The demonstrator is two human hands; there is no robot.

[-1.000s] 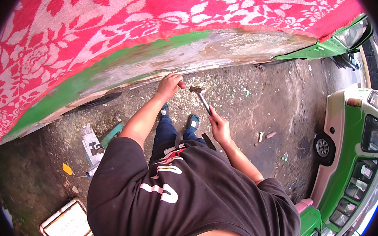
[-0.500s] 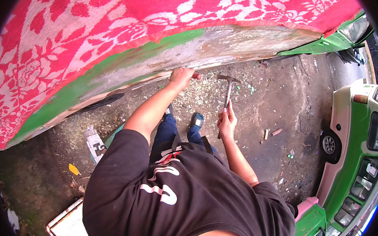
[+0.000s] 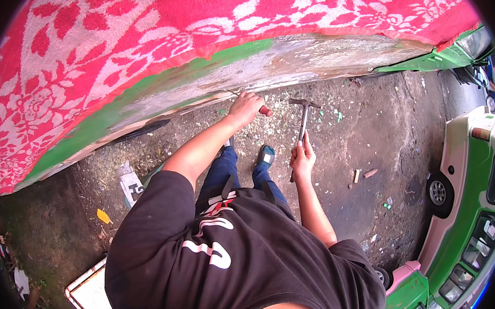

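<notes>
My left hand (image 3: 245,107) is closed round what looks like a red-handled screwdriver (image 3: 266,111). Its butt sticks out to the right of my fist, and a thin metal shaft points up and left at the lower edge of a vehicle's body panel (image 3: 309,55). That panel is green in places, with bare, whitish and brown scraped patches; whether the tip touches it I cannot tell. In my right hand (image 3: 302,161) is a hammer (image 3: 303,119), gripped low on the handle, its head upward and apart from the screwdriver.
A red-and-white floral cloth (image 3: 136,41) covers the vehicle's top. Pale chips litter the ground (image 3: 371,123) round my feet. A green-and-pink vehicle (image 3: 466,168) stands at the right. At lower left lies a white framed panel (image 3: 94,294), with a yellow leaf (image 3: 104,216) beyond it.
My left hand has tilted and drawn slightly away from the panel edge, bringing the screwdriver's shaft into sight. The hammer stays up in my right hand. The whole view has shifted slightly.
</notes>
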